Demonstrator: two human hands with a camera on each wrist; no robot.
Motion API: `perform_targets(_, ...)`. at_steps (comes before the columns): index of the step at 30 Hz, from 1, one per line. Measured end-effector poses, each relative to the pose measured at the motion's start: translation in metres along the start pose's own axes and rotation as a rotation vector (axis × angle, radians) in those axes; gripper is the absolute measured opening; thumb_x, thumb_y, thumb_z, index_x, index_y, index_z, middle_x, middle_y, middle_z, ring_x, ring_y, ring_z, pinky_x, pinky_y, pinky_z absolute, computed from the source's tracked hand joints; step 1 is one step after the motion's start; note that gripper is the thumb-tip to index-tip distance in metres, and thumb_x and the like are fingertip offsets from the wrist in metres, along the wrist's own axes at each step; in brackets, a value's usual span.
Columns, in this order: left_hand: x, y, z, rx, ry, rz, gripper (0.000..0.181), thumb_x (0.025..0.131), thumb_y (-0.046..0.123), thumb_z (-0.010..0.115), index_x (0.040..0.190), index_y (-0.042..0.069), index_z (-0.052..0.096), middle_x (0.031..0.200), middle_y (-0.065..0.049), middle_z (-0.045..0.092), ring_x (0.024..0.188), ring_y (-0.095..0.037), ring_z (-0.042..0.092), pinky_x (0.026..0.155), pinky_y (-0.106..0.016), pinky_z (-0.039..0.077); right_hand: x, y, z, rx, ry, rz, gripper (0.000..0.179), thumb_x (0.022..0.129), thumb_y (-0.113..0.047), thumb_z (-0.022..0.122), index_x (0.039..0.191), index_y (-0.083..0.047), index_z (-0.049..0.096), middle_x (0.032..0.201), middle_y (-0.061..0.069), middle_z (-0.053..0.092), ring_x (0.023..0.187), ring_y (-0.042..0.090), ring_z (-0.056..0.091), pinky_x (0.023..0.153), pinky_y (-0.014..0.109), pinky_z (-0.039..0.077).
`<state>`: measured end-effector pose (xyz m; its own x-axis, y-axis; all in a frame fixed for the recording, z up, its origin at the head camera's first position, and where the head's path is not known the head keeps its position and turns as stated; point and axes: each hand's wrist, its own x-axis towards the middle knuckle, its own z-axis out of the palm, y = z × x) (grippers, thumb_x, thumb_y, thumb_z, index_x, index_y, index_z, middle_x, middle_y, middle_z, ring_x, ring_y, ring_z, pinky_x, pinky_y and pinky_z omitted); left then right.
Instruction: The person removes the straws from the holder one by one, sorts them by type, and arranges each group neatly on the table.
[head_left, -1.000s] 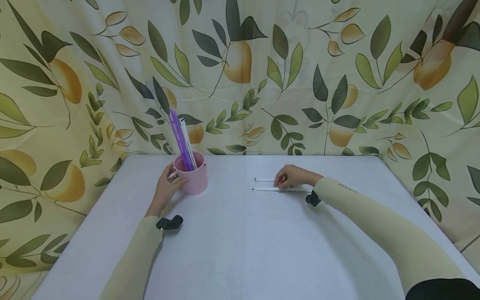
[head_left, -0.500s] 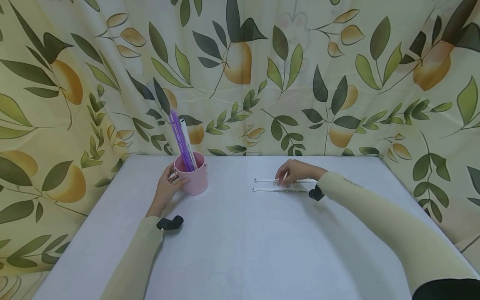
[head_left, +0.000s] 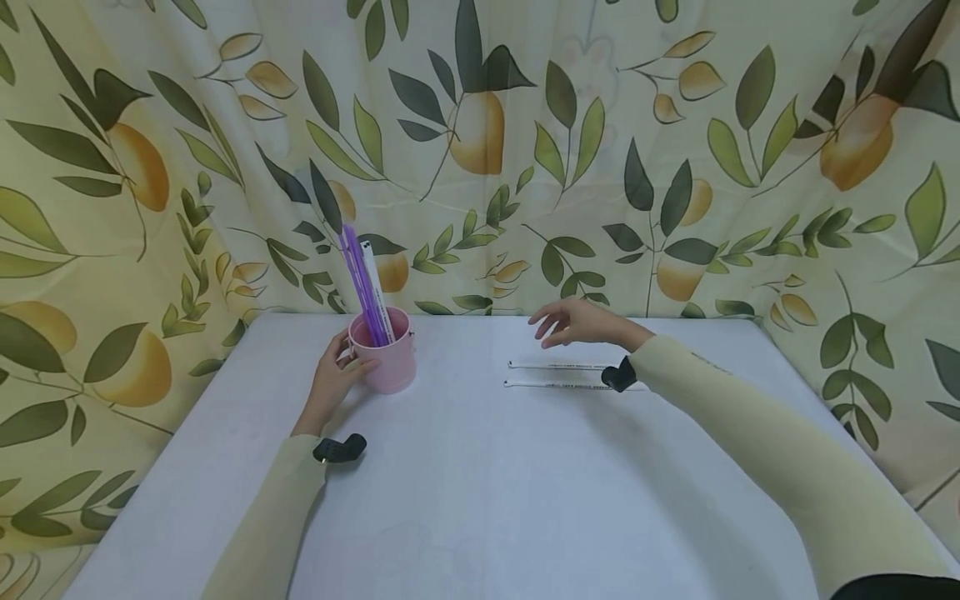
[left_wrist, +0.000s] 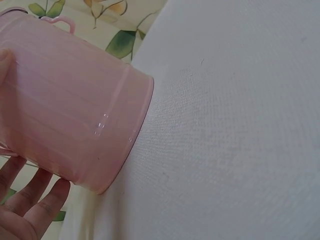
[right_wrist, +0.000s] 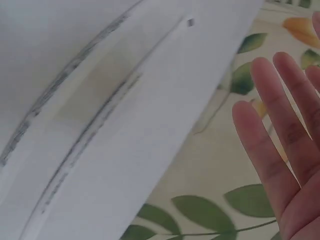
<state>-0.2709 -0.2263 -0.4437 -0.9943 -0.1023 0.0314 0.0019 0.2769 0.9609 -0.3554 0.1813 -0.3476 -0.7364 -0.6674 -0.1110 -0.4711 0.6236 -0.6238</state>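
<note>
Pink bucket (head_left: pixel 393 369) stands upright near the counter's (head_left: pixel 450 500) far edge, toward the far left corner; purple sticks (head_left: pixel 363 287) and an upright white stick (head_left: pixel 378 292) lean inside. Probably light, stiff, a bit slippery; grab round the wall. Left hand (head_left: pixel 334 377) has it, fingers and thumb curled on the wall. Far white stick (head_left: pixel 555 366) and near white stick (head_left: pixel 555 384) lie toward the far edge, likely light, rigid; pinch mid-length. Right hand (head_left: pixel 576 322) hangs near them, fingers loosely apart, holding nothing.

Bucket (head_left: pixel 393 369) is pink, sticks (head_left: pixel 366 287) purple/wht, tbl (head_left: pixel 480 483) wht, curtain (head_left: pixel 420 283) cream w/ grn-leaf print.
</note>
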Motion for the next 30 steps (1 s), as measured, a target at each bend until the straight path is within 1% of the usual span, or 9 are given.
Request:
perform_targets(4, 0.000, -0.001, -0.001, 0.010, 0.001, 0.008, 0.084, 0.084, 0.030, 0.071, 0.150, 0.020, 0.020, 0.155, -0.014, 0.023, 0.139, -0.037, 0.031, 0.115, -0.048, 0.032, 0.006, -0.019, -0.001, 0.058, 0.059, -0.057, 0.048, 0.083, -0.012, 0.071, 0.127, -0.003, 0.055, 0.112, 0.020, 0.066, 0.099, 0.029, 0.067, 0.080, 0.035, 0.059)
perform_targets(6, 0.001, -0.002, -0.002, 0.013, 0.003, 0.007, 0.084, 0.083, 0.030, 0.071, 0.150, 0.020, 0.020, 0.155, -0.014, 0.024, 0.139, -0.037, 0.031, 0.114, -0.047, 0.033, 0.010, -0.028, -0.001, 0.093, 0.084, -0.067, 0.048, 0.083, -0.011, 0.070, 0.128, -0.003, 0.054, 0.115, 0.022, 0.065, 0.101, 0.030, 0.066, 0.081, 0.036, 0.059)
perform_targets(10, 0.002, -0.003, -0.003, 0.017, 0.006, 0.005, 0.085, 0.083, 0.031, 0.071, 0.150, 0.019, 0.020, 0.155, -0.013, 0.024, 0.139, -0.037, 0.031, 0.114, -0.047, 0.033, 0.020, -0.045, 0.001, 0.148, 0.138, -0.078, 0.048, 0.085, -0.013, 0.069, 0.130, -0.006, 0.053, 0.116, 0.018, 0.065, 0.101, 0.028, 0.066, 0.082, 0.038, 0.059)
perform_targets(14, 0.003, -0.003, -0.003, 0.006, 0.006, 0.025, 0.084, 0.083, 0.028, 0.071, 0.150, 0.018, 0.021, 0.154, -0.015, 0.025, 0.138, -0.037, 0.032, 0.114, -0.047, 0.034, 0.036, -0.059, 0.006, 0.212, 0.190, -0.127, 0.046, 0.085, -0.014, 0.069, 0.129, -0.007, 0.054, 0.116, 0.016, 0.065, 0.099, 0.025, 0.066, 0.081, 0.034, 0.058)
perform_targets(19, 0.002, -0.003, -0.001, -0.022, 0.003, 0.065, 0.081, 0.084, 0.021, 0.071, 0.149, 0.015, 0.023, 0.151, -0.017, 0.030, 0.137, -0.037, 0.035, 0.114, -0.044, 0.035, 0.058, -0.076, 0.017, 0.303, 0.225, -0.185, 0.044, 0.086, -0.015, 0.068, 0.127, -0.008, 0.055, 0.117, 0.015, 0.065, 0.103, 0.024, 0.065, 0.086, 0.040, 0.057)
perform_targets(21, 0.002, -0.004, -0.001, -0.032, 0.003, 0.068, 0.080, 0.084, 0.019, 0.071, 0.148, 0.014, 0.024, 0.150, -0.016, 0.030, 0.136, -0.036, 0.036, 0.113, -0.044, 0.036, 0.067, -0.085, 0.022, 0.316, 0.237, -0.196, 0.044, 0.086, -0.017, 0.069, 0.127, -0.009, 0.056, 0.118, 0.014, 0.065, 0.104, 0.024, 0.065, 0.087, 0.040, 0.057)
perform_targets(24, 0.002, -0.005, 0.000, -0.046, -0.005, 0.061, 0.081, 0.084, 0.021, 0.071, 0.149, 0.015, 0.023, 0.151, -0.016, 0.029, 0.137, -0.036, 0.035, 0.114, -0.044, 0.035, 0.081, -0.099, 0.029, 0.326, 0.251, -0.205, 0.043, 0.086, -0.018, 0.069, 0.126, -0.009, 0.056, 0.117, 0.013, 0.066, 0.105, 0.024, 0.065, 0.087, 0.038, 0.057)
perform_targets(27, -0.003, 0.005, 0.000, -0.055, -0.018, 0.042, 0.081, 0.085, 0.019, 0.070, 0.149, 0.013, 0.022, 0.152, -0.017, 0.027, 0.138, -0.037, 0.033, 0.114, -0.044, 0.034, 0.092, -0.112, 0.037, 0.327, 0.257, -0.207, 0.043, 0.086, -0.018, 0.068, 0.126, -0.008, 0.056, 0.116, 0.013, 0.066, 0.104, 0.024, 0.065, 0.088, 0.034, 0.057)
perform_targets(30, -0.003, 0.007, 0.000, -0.069, -0.022, 0.027, 0.080, 0.085, 0.018, 0.070, 0.149, 0.013, 0.022, 0.153, -0.018, 0.026, 0.138, -0.038, 0.032, 0.115, -0.045, 0.032, 0.104, -0.125, 0.046, 0.337, 0.264, -0.206, 0.043, 0.086, -0.019, 0.069, 0.125, -0.008, 0.056, 0.116, 0.013, 0.066, 0.104, 0.023, 0.065, 0.089, 0.032, 0.057)
